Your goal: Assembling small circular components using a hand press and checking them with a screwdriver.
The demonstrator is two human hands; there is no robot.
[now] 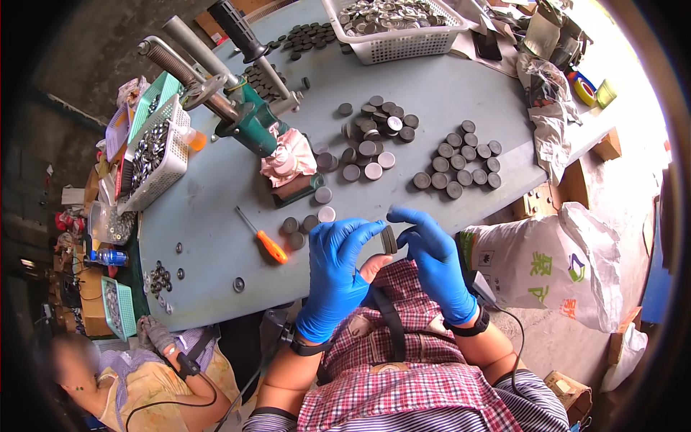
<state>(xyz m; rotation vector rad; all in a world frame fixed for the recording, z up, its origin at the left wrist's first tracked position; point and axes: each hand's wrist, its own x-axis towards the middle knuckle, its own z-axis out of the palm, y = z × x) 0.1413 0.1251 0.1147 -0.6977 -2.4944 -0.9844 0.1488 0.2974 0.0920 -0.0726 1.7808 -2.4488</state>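
Note:
A dark round cap [389, 240] stands on edge between the finger and bare thumb of my left hand [335, 270]. Both hands wear blue gloves; the left thumb pokes out of its glove. Just right of the cap is my right hand [433, 263], its fingers apart and a slightly blurred finger reaching above the cap. Whether a right fingertip touches the cap is hard to tell. Beyond my hands, a heap of similar caps [368, 148] lies on the blue-grey table [223, 216], with another group of dark caps [458, 160] to its right.
A green hand press [248, 122] with a pink cloth stands left of centre. Near it lies an orange-handled screwdriver [271, 246]. White baskets of metal parts [403, 47] sit at the back and left. A white sack [554, 263] stands right; another person [151, 367] sits lower left.

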